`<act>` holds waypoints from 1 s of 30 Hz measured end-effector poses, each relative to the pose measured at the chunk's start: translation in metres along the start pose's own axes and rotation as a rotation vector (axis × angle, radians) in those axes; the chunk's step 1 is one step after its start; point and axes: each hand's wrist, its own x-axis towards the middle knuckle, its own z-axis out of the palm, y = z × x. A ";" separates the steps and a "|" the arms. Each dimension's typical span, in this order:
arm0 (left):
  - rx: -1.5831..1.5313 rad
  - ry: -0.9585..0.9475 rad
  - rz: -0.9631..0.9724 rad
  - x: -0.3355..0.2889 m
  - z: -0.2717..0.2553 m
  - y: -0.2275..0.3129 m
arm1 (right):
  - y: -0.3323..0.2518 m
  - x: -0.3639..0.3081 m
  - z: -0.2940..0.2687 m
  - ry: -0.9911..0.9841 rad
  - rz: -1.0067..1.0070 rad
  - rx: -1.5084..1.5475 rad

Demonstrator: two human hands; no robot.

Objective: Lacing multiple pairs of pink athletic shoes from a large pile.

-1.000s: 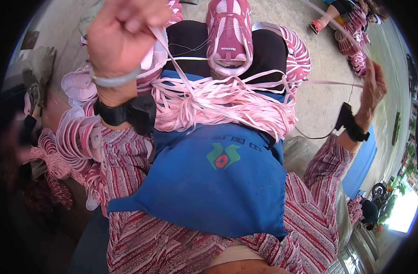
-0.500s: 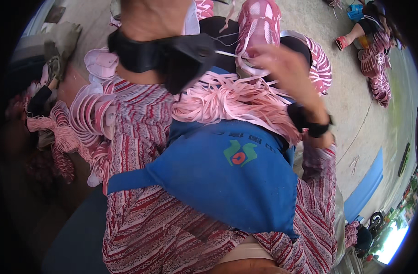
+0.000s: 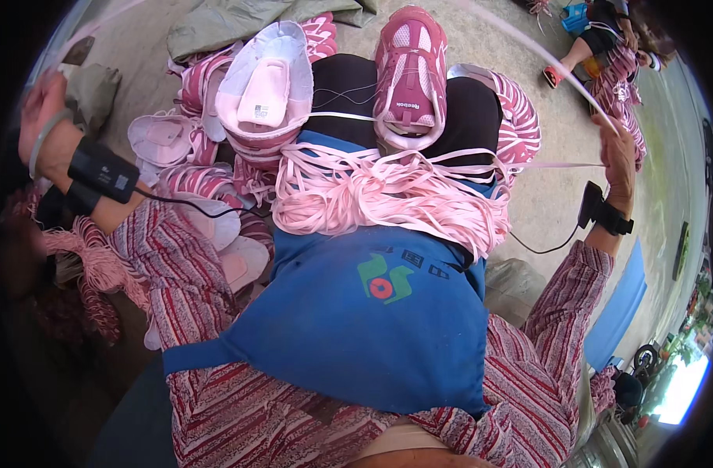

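A pink and white mesh shoe upper [image 3: 411, 70] stands between my black-clad knees, toe away from me. Across my lap, on the blue apron [image 3: 356, 327], lies a heap of loose pale pink shoelaces [image 3: 387, 191]. My left hand [image 3: 44, 117] is raised at the far left, its fingers curled and somewhat blurred around a pink lace that runs up out of view. Raised at the right, my right hand [image 3: 619, 160] pinches a lace that stretches up past the top edge. Another lace strand runs from the heap to the right hand. A thin white cord lies by the upper's heel.
Nested shoe uppers [image 3: 263, 86] stand left of my knees, with more [image 3: 497, 101] beyond my right knee. Pink lace bundles [image 3: 111, 269] hang at the left. Grey-green cloth [image 3: 231, 27] lies on the concrete floor. Another person [image 3: 598, 43] sits at the far right among striped uppers.
Both hands were close over the knees and shoe upper; they have swung wide apart to left and right, drawing lace with them. The nested uppers at left have come into clear view.
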 end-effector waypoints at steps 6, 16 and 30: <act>0.383 0.228 0.275 -0.028 0.012 -0.108 | 0.006 0.023 0.001 0.468 -0.007 0.764; 0.759 -0.454 -0.342 -0.165 0.098 -0.355 | -0.131 -0.068 0.189 -0.406 -0.293 0.643; 1.568 -0.207 -0.572 -0.220 0.014 -0.298 | -0.055 -0.096 0.153 -0.683 0.048 0.083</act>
